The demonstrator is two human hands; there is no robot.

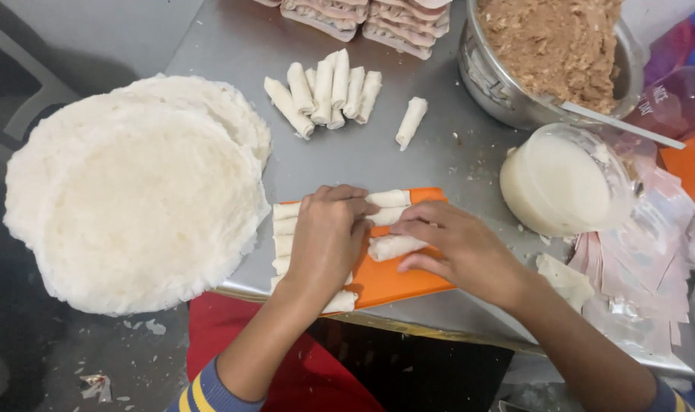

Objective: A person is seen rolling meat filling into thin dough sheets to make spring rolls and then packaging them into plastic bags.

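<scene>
Rolling is being done on the orange board, which is sitting at the near edge of the steel table, probably so the work is kept close to the body. A wrapper roll is being pinched on the board's middle by the right hand; its fingers are being held narrow, curled over the roll's top with the thumb tucked under its right end. The left hand is being laid flat over a row of finished rolls at the board's left side, fingers together and reaching toward the same roll, seemingly to keep the row steady. Whether anything is being gripped under that palm can't be told.

Left of the board, a big stack of round wrappers is being kept within easy reach. Beyond the board, a loose pile of rolls is being gathered. Up right of the board, a pot of brown filling and a bowl of white paste are being kept handy.
</scene>
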